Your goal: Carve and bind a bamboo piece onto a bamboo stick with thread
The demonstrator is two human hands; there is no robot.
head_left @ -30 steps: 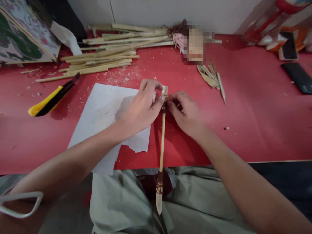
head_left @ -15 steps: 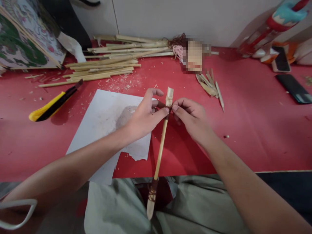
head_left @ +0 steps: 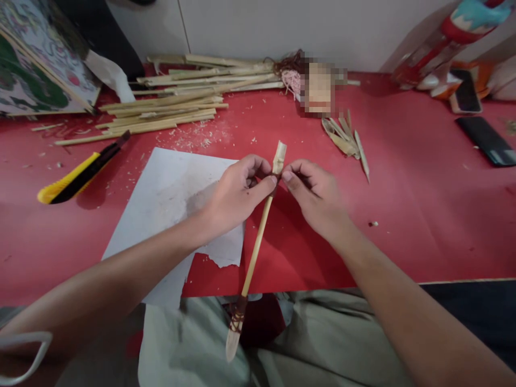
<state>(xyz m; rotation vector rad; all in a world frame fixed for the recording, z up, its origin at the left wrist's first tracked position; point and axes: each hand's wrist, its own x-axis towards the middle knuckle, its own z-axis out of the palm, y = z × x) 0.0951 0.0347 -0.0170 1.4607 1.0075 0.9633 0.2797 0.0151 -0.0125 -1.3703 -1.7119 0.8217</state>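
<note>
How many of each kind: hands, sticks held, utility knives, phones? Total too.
Hands: 2 (left hand, right hand)
Held stick: 1
Utility knife: 1
Phones: 2 (light-edged phone, black phone)
Total: 6

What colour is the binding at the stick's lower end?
Dark brown; the binding shows best in the head view.

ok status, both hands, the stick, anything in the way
Left fingers pinch stick at upper wrap; right fingers close beside, hold unclear. Stick slanted, near end past table edge. Cutter off left, not in the way.
</note>
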